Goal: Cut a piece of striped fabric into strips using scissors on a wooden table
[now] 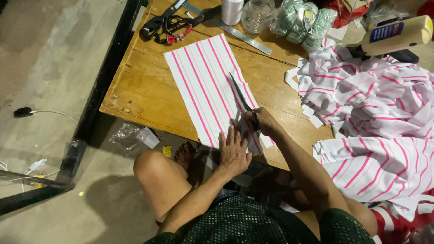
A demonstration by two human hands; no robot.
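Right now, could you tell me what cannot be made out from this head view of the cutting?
- Scissors: the handles are hidden inside the right hand.
- Striped sheet: its near edge is covered by the left hand.
- Glass jar and thread spool: tops cut off by the upper edge.
- Glue bottle: label too small to read.

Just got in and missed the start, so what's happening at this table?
A person sits at a low wooden table, cutting a pink-striped white sheet with scissors in the right hand. The left hand presses the sheet's near edge flat. Cut striped pieces are piled to the right.
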